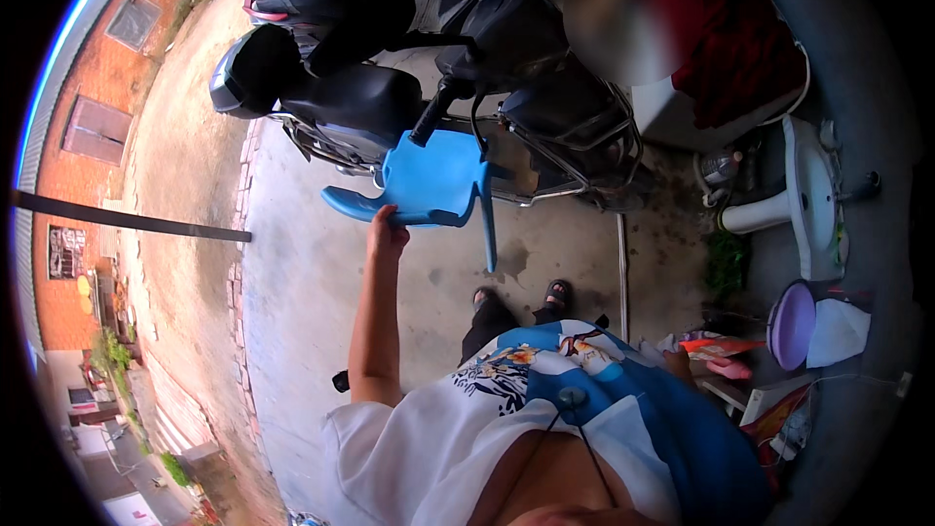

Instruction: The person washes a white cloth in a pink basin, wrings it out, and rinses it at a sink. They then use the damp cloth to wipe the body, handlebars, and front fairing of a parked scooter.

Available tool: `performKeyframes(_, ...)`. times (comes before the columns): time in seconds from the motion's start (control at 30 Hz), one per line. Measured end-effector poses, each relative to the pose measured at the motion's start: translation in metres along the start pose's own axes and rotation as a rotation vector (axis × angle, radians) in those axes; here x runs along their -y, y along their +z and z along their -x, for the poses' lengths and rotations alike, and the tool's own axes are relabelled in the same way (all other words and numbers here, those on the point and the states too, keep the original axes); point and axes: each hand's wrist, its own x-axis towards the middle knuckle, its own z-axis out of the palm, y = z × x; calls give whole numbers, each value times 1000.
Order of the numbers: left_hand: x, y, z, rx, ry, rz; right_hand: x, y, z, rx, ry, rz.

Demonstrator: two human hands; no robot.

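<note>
My left hand (pixel 387 232), arm stretched forward, grips the near edge of a light blue plastic chair (pixel 434 172). The chair is small, with a curved end at its left and a thin leg pointing towards my feet. Its far side is close to a black scooter handlebar grip (pixel 432 113). Whether the chair touches the floor I cannot tell. My right hand (pixel 679 365) is low at my right side, partly hidden by my blue and white shirt (pixel 555 361). A pale, crumpled item (pixel 666 343) shows beside it; whether the hand holds it is unclear.
Several scooters (pixel 350 98) stand ahead. To the right are a white pedestal washbasin (pixel 807 197), a purple basin (pixel 792 325) and a dark red cloth (pixel 745 51). A pale strip (pixel 623 277) runs along the concrete floor (pixel 431 307). On the left, a dark post (pixel 139 218) stands near the brick edging (pixel 237 299).
</note>
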Motion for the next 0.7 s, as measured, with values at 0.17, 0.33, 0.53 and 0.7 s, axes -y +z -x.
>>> performKeyframes(0.17, -13, 40, -19, 87, -81, -27, -3, 18, 31, -92, -134, -23)
performKeyframes(0.33, 5, 75, -88, 150, -79, 11, 18, 40, 64, -66, -4, -192)
performKeyframes(0.53, 12, 97, -135, 68, 12, -11, 54, 88, 95, -86, 9, -270)
performKeyframes(0.7, 43, 120, -180, 185, -14, -36, -32, 151, 92, -85, -340, 490)
